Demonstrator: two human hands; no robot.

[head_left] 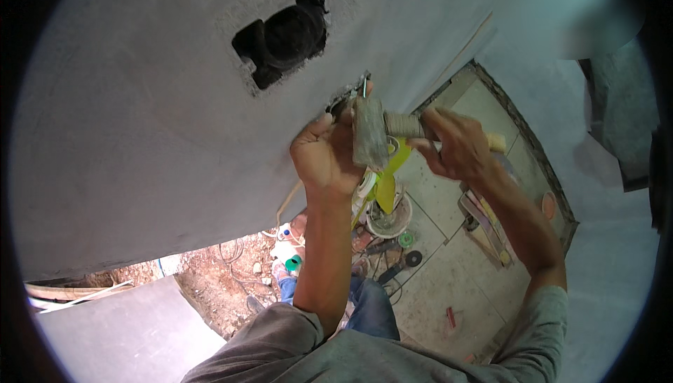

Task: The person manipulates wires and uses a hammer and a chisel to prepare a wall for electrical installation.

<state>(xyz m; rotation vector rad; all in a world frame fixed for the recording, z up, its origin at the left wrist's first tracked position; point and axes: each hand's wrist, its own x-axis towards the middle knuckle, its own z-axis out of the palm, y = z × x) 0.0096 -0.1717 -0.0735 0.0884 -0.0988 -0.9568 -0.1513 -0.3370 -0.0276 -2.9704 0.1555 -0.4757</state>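
My right hand (pixel 459 144) is closed around the handle of a hammer (pixel 369 134). Its handle is wrapped in pale cord or tape, and its worn grey head is in front of my left fingers. Against the grey wall, my left hand (pixel 324 158) is at a small rough hole (pixel 339 106), its thumb beside the opening. A thin shiny metal piece (pixel 364 88) shows just above the hammer head, next to a left fingertip. The hammer head hides most of my left fingers and what they grip. Up and left, a black recessed box (pixel 287 36) sits in a larger cutout.
Below on the tiled floor (pixel 438 271) stand a white bucket (pixel 390 218) and a yellow-green object (pixel 387 186). An angle grinder (pixel 399 267) with its cord, a tray of tools (pixel 486 225) and a red item (pixel 451 317) lie about. Rubble (pixel 228 278) spreads at lower left.
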